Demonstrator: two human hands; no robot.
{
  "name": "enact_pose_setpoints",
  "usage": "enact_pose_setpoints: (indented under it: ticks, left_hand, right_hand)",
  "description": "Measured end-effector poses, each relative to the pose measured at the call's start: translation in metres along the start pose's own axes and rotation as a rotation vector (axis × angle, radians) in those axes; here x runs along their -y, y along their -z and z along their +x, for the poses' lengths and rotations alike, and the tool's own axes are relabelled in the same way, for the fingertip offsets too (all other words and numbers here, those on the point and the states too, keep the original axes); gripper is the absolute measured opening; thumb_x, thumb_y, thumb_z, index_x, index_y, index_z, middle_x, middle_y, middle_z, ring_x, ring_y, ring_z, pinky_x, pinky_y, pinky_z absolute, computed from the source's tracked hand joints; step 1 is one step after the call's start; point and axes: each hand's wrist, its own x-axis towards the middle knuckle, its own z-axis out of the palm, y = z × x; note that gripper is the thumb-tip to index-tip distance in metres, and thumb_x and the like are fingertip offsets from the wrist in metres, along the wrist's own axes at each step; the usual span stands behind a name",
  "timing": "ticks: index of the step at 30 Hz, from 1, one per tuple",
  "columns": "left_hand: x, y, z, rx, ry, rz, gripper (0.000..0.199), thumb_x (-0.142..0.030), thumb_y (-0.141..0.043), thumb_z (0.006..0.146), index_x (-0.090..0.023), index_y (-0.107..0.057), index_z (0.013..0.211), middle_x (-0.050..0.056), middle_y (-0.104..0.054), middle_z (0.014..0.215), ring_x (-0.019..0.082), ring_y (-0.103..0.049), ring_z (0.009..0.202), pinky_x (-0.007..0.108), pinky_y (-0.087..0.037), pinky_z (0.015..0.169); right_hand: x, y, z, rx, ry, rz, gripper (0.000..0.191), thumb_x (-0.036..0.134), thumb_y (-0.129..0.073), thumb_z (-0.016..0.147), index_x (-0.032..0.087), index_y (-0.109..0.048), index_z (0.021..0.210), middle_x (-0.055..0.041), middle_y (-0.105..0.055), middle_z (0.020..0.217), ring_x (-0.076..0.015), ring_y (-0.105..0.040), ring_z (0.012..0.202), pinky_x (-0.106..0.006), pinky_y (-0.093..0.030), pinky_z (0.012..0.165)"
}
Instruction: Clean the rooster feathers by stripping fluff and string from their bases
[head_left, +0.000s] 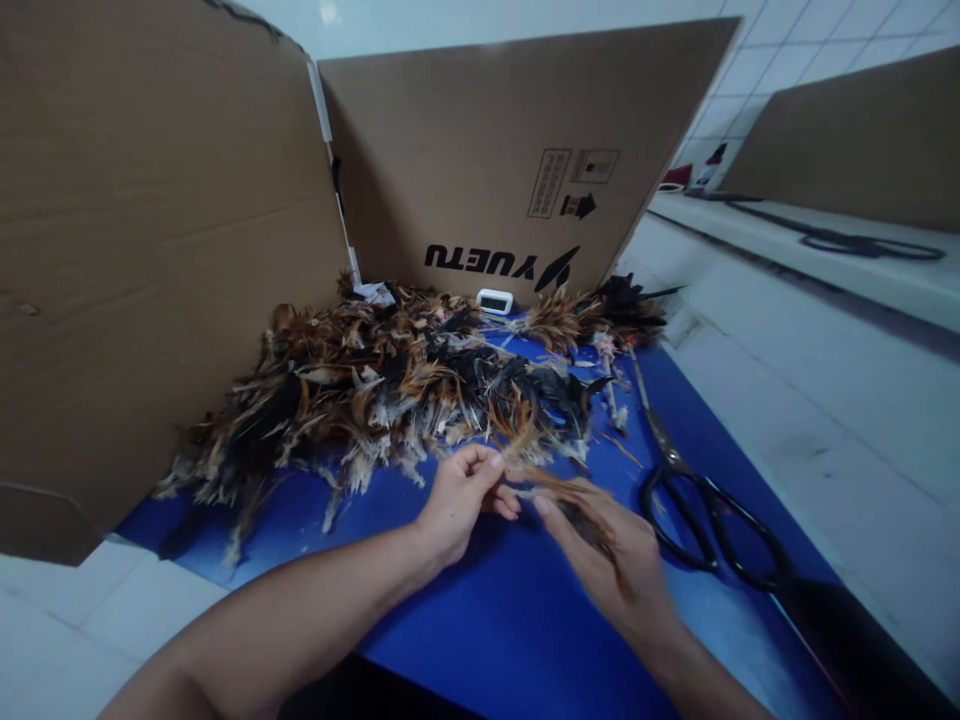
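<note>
My left hand [459,497] pinches a thin brown feather [517,438] by its base, just in front of a big pile of brown, black and white feathers [390,390] on a blue mat [495,610]. My right hand [607,550] lies palm-down close to it and holds a small bunch of brown feathers [574,495] that runs across its fingers. The fingertips of both hands nearly touch.
Large black-handled scissors [705,520] lie on the mat right of my right hand. Brown cardboard panels [150,250] stand behind and to the left of the pile, with a small white device [495,300] at their foot. A white tiled counter [810,380] extends to the right.
</note>
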Motion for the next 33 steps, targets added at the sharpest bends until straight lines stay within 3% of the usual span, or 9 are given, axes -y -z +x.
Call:
enact_pose_setpoints:
  ticks: [4,8,11,16,33]
  left_hand:
    - [0.002,0.001,0.002,0.005,-0.085,0.159,0.030,-0.039,-0.063,0.075,-0.012,-0.051,0.075,0.001,-0.060,0.064,0.008,-0.054,0.044,0.020,-0.046,0.046]
    - [0.004,0.003,0.004,0.017,-0.123,0.277,0.028,-0.040,-0.059,0.077,-0.013,-0.052,0.072,-0.001,-0.057,0.053,0.009,-0.053,0.043,0.021,-0.044,0.047]
    - [0.005,0.003,0.004,0.016,-0.153,0.346,0.026,-0.038,-0.057,0.079,-0.014,-0.053,0.071,-0.001,-0.056,0.049,0.010,-0.052,0.042,0.021,-0.044,0.048]
    - [0.005,0.000,0.000,0.021,-0.198,0.421,0.024,-0.037,-0.056,0.080,-0.016,-0.054,0.071,-0.002,-0.056,0.049,0.010,-0.052,0.044,0.021,-0.045,0.050]
    - [0.006,0.000,-0.004,0.051,-0.234,0.490,0.021,-0.035,-0.053,0.082,-0.016,-0.056,0.072,-0.002,-0.056,0.051,0.011,-0.053,0.047,0.022,-0.045,0.053]
  right_hand:
    - [0.009,0.003,0.000,-0.060,0.276,-0.098,0.023,0.008,-0.059,0.078,0.022,-0.060,0.096,-0.0043,-0.069,0.083,-0.0198,-0.064,0.079,-0.035,-0.050,0.072]
    - [0.014,0.010,0.001,-0.224,0.381,-0.224,0.030,0.006,-0.065,0.071,0.024,-0.061,0.095,-0.0024,-0.067,0.076,-0.0207,-0.062,0.072,-0.038,-0.048,0.070]
    - [0.011,0.014,0.001,-0.265,0.335,-0.314,0.022,0.011,-0.065,0.072,0.023,-0.062,0.090,-0.0038,-0.067,0.076,-0.0217,-0.061,0.072,-0.041,-0.045,0.074]
    - [0.002,0.013,0.003,-0.120,0.203,-0.365,0.007,0.019,-0.061,0.078,0.021,-0.063,0.085,-0.0037,-0.065,0.077,-0.0200,-0.058,0.075,-0.037,-0.041,0.075]
    - [-0.001,0.010,0.003,-0.078,0.165,-0.299,0.006,0.020,-0.058,0.080,0.021,-0.061,0.084,-0.0035,-0.065,0.079,-0.0196,-0.057,0.076,-0.036,-0.040,0.074]
